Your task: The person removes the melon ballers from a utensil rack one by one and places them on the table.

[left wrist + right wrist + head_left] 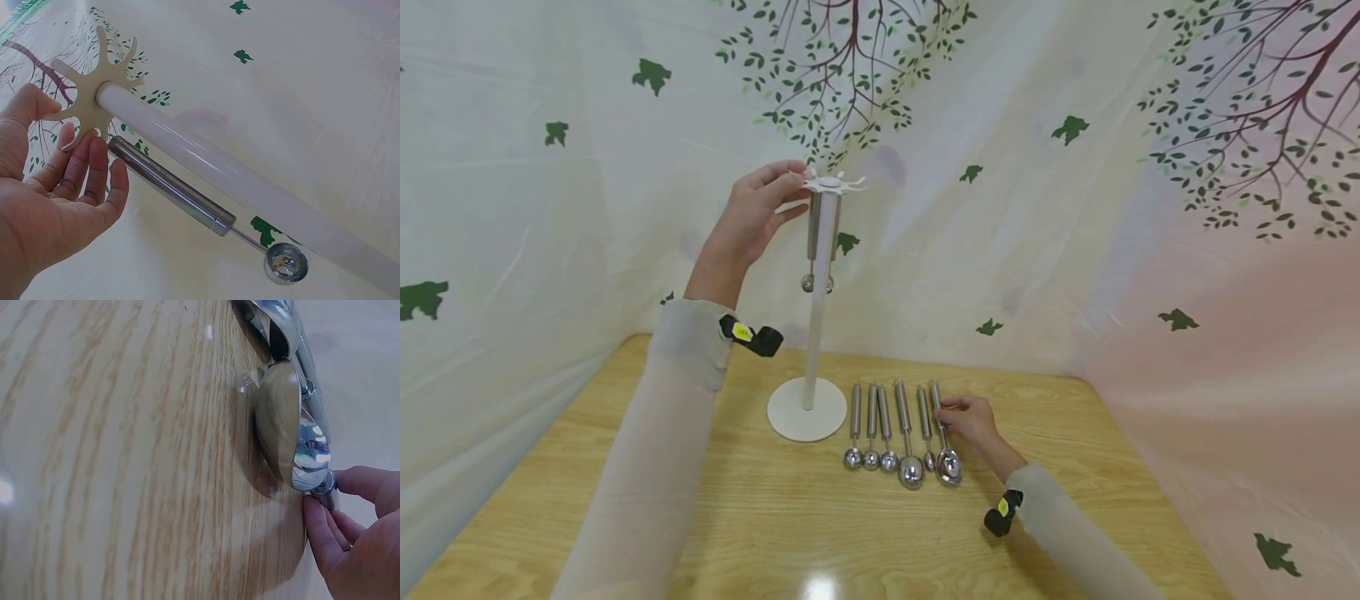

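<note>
My left hand point(752, 208) pinches the hooked top of a white utensil stand point(817, 333), thumb and fingers on its prongs in the left wrist view. From the hooks hang two steel melon ballers, one baller point(172, 187) close below my fingertips; the other is mostly behind the pole. On the table my right hand point(973, 423) grips the handle of an oval steel scoop point(949, 468), the rightmost in a row. In the right wrist view, thumb and fingers pinch that scoop point(278, 422) near the neck, its bowl on the wood.
Left of the held scoop lie a small narrow scoop point(923, 417), a larger scoop point(912, 472) and several melon ballers point(871, 458), handles toward the back. The stand's round base point(790, 421) rests on the wooden table point(820, 525). A leaf-patterned cloth point(970, 275) hangs behind.
</note>
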A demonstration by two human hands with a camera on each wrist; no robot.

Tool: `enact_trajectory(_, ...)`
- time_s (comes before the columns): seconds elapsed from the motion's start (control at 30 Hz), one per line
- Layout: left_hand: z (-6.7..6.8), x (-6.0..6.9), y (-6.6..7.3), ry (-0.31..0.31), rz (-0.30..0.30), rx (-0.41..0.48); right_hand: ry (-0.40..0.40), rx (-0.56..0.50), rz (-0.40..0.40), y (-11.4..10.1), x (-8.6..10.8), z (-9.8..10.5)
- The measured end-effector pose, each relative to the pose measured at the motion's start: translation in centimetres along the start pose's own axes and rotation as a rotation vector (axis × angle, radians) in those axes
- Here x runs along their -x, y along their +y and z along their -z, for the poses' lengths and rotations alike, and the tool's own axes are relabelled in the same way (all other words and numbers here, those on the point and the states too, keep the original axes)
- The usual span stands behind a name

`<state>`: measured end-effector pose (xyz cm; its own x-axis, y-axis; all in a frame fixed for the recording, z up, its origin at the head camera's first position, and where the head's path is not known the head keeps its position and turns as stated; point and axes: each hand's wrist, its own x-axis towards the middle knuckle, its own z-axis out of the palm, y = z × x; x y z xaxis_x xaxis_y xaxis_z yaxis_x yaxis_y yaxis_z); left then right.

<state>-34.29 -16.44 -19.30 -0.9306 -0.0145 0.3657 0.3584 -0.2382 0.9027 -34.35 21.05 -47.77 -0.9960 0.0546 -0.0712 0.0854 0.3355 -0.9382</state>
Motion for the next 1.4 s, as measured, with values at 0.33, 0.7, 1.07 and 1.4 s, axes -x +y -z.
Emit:
enact_trajectory(0.33,0.1,-0.2,-0.2,-0.004,-0.001,0.012,-0.004,0.026,-0.018,-0.3,0.1,-0.1)
enact_trajectory(0.7,0.0,-0.2,0.0,-0.007,-0.004,0.016,-0.034,0.040,-0.019,-0.3,-0.1,0.1)
enact_trajectory(1.07,0.1,-0.1,0.0,-0.004,0.001,0.015,-0.058,0.021,-0.026,-0.5,0.2,0.3)
enact_trajectory(1.4,0.1,-0.2,0.0,-0.012,0.001,0.027,-0.059,0.064,-0.016,-1.3,0.3,0.8)
